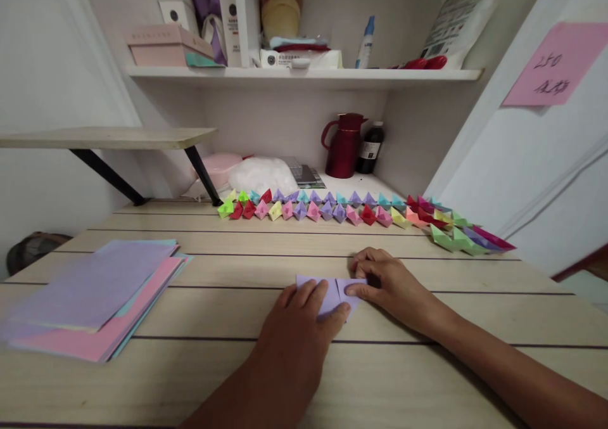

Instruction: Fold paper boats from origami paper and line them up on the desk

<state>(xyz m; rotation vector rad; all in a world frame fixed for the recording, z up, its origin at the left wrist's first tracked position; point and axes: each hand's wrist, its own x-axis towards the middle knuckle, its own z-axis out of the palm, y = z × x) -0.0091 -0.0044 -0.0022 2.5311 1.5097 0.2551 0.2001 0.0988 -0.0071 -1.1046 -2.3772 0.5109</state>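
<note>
A folded sheet of purple origami paper (331, 297) lies near the middle of the wooden table, its upper edge straight and a crease running down it. My left hand (300, 331) holds it from the left, fingers pressed on top and thumb along the lower edge. At the right end, my right hand (390, 282) pinches the paper between thumb and curled fingers. Part of the sheet is hidden under both hands. To the left lies a stack of coloured paper squares (99, 283), purple on top, with pink and blue below.
Rows of small folded paper boats (313, 211) line the table's back edge, with larger green boats (456, 239) at the right. Behind them stand a red jug (346, 147) and a dark bottle (370, 149). A raised wooden shelf (109, 137) on black brackets overhangs the left.
</note>
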